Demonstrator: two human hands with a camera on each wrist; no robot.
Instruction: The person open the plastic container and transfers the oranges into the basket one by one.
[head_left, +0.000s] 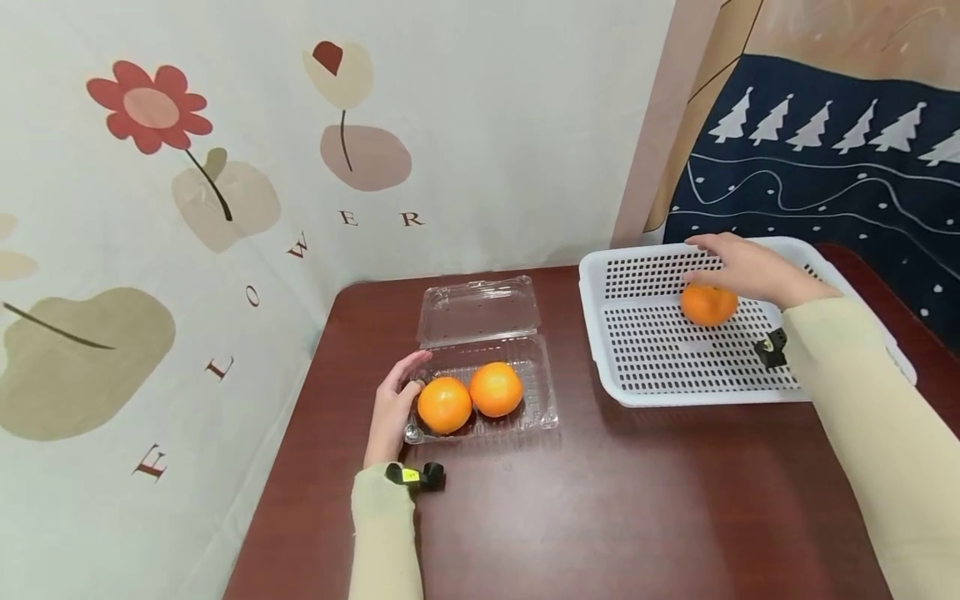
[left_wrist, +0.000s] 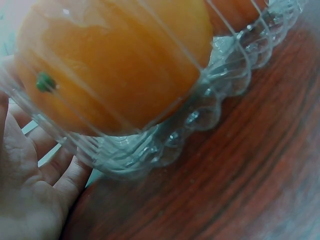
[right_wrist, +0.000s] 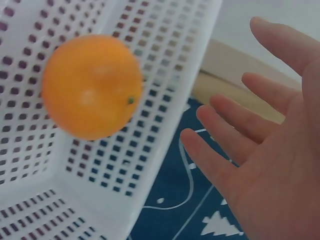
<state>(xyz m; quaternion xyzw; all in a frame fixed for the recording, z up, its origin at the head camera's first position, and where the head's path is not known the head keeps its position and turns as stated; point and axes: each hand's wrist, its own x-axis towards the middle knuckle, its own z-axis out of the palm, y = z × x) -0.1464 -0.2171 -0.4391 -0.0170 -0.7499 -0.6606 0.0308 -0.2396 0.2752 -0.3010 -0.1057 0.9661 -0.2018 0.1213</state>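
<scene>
A clear plastic clamshell box point(head_left: 536, 392) lies on the table with its lid point(head_left: 480, 312) folded back. Two oranges sit side by side in it, the left orange point(head_left: 445, 405) and the right orange point(head_left: 497, 389). At the box's left wall, my left hand point(head_left: 390, 408) rests against the plastic with loosely extended fingers point(left_wrist: 72, 180). My right hand point(head_left: 757, 271) is over the white basket point(head_left: 622, 392), fingers spread and nothing held. Below it a third orange point(head_left: 708, 305) lies in the basket; in the right wrist view a space separates that orange from the fingers point(right_wrist: 215, 155).
The dark red-brown table point(head_left: 600, 500) carries the box at left and the basket at right. A flower-printed cloth point(head_left: 480, 125) hangs behind, and a navy cloth with white trees point(head_left: 817, 175) is at the back right. Black wrist cameras sit on both sleeves.
</scene>
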